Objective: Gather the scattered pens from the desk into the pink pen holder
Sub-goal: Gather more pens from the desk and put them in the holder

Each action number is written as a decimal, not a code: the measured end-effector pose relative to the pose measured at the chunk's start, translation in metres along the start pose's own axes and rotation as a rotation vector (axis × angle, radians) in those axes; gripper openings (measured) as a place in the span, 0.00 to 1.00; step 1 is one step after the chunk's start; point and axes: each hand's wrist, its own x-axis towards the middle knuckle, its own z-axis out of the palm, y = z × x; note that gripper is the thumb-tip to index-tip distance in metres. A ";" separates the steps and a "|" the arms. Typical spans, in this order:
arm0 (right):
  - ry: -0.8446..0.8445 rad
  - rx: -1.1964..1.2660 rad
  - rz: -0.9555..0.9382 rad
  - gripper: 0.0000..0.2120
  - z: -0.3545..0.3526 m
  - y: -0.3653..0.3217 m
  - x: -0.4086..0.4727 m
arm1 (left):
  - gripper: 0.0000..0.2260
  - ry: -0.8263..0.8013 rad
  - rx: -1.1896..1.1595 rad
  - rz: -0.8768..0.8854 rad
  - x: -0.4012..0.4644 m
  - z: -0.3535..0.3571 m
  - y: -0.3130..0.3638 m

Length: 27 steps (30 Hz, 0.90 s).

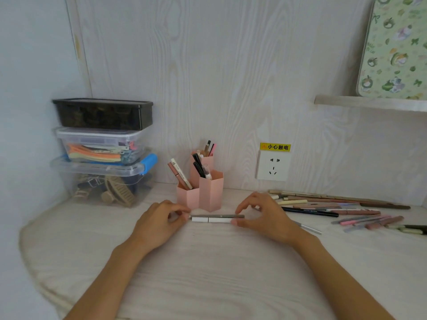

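The pink pen holder [209, 192], made of three hexagonal tubes, stands at the back middle of the desk with several pens in it. Just in front of it, a grey pen [216, 216] and a white pen [211, 220] lie side by side, level. My left hand [159, 221] pinches their left ends. My right hand [263, 215] pinches their right ends. Many loose pens [335, 210] lie scattered on the desk to the right, one silver pen [309, 228] partly hidden behind my right wrist.
Three stacked plastic boxes [101, 153] fill the back left corner. A wall socket [272, 166] with a yellow warning label sits right of the holder. A shelf [369, 103] juts out at upper right. The white desk [208, 273] curves round at its left edge.
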 end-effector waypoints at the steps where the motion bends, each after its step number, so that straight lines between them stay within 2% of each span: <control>1: -0.061 -0.016 0.010 0.11 -0.001 -0.002 -0.002 | 0.09 -0.005 -0.012 0.010 0.000 0.000 0.002; 3: -0.099 -0.024 0.020 0.06 -0.002 -0.003 -0.004 | 0.07 0.003 -0.024 0.014 -0.002 0.000 0.004; 5: -0.064 0.000 0.024 0.02 -0.002 -0.003 -0.005 | 0.04 0.031 -0.055 0.008 -0.004 0.000 0.005; 7: 0.009 0.099 0.066 0.02 -0.002 -0.002 -0.004 | 0.05 0.092 -0.117 0.020 -0.006 -0.002 0.008; 10: 0.196 0.306 0.184 0.05 -0.006 0.001 0.000 | 0.06 0.310 -0.424 0.037 -0.008 -0.013 0.022; 13: 0.304 0.554 0.249 0.06 -0.012 -0.004 0.002 | 0.06 0.590 -0.687 0.084 -0.008 -0.040 0.047; 17: 0.375 0.731 0.253 0.04 -0.012 -0.008 0.004 | 0.10 0.899 -0.515 0.214 0.015 -0.080 0.076; 20: 0.387 0.749 0.252 0.05 -0.010 -0.007 0.005 | 0.11 1.016 -0.322 0.250 0.042 -0.099 0.090; 22: 0.394 0.749 0.247 0.05 -0.010 -0.007 0.007 | 0.11 1.011 -0.170 0.246 0.061 -0.097 0.092; 24: 0.391 0.742 0.244 0.05 -0.010 -0.008 0.007 | 0.11 0.909 -0.081 0.221 0.076 -0.086 0.087; 27: 0.382 0.731 0.255 0.05 -0.010 -0.008 0.008 | 0.12 0.572 0.012 0.084 0.091 -0.067 0.080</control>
